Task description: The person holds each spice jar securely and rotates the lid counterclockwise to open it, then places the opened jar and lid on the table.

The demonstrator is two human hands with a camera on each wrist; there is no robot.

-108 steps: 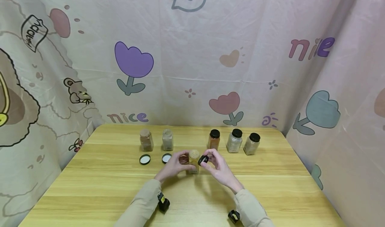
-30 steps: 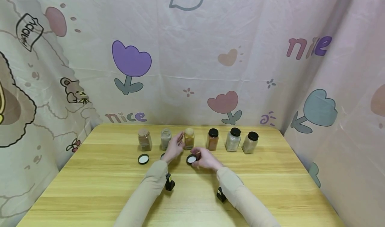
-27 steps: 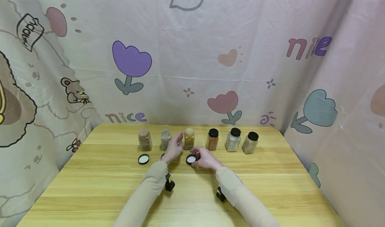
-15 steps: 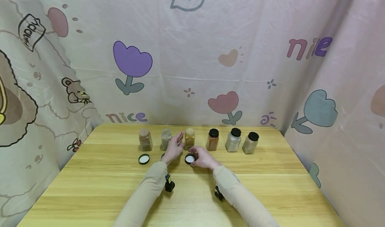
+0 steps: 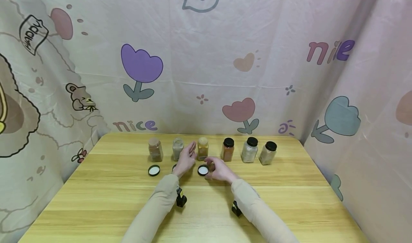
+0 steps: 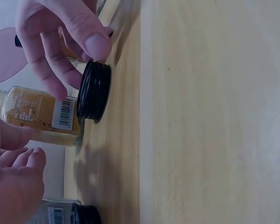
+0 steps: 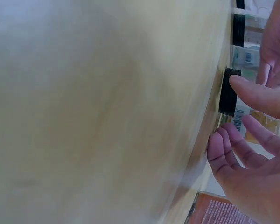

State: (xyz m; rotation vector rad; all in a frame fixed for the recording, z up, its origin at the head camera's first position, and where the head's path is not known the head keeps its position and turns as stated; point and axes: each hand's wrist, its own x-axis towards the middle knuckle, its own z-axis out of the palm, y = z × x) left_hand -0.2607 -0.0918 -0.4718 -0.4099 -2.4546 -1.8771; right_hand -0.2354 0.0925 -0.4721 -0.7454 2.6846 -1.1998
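A glass spice jar of yellow powder [image 5: 202,150] stands upright with its perforated shaker top showing. Its black lid [image 5: 203,170] lies in front of it on the table, white inside facing up. My right hand [image 5: 220,169] is just right of that lid, fingers loosely bent and spread. In the left wrist view the thumb hovers close to the lid's rim; contact is unclear there. My left hand [image 5: 186,160] reaches between the yellow jar and a pale grey jar [image 5: 178,150], fingers extended and holding nothing. Whether it touches the yellow jar I cannot tell.
A brown jar [image 5: 156,150] without its lid stands at left, with a black lid [image 5: 154,170] before it. Another lid [image 5: 174,168] is mostly hidden by my left hand. Capped jars stand at right: orange [image 5: 227,150], white [image 5: 249,150] and beige [image 5: 268,153].
Earlier my left hand held the yellow jar nearer me and my right hand its lid. The jar now stands in the row; the lid lies down, and my right hand has drawn slightly right.
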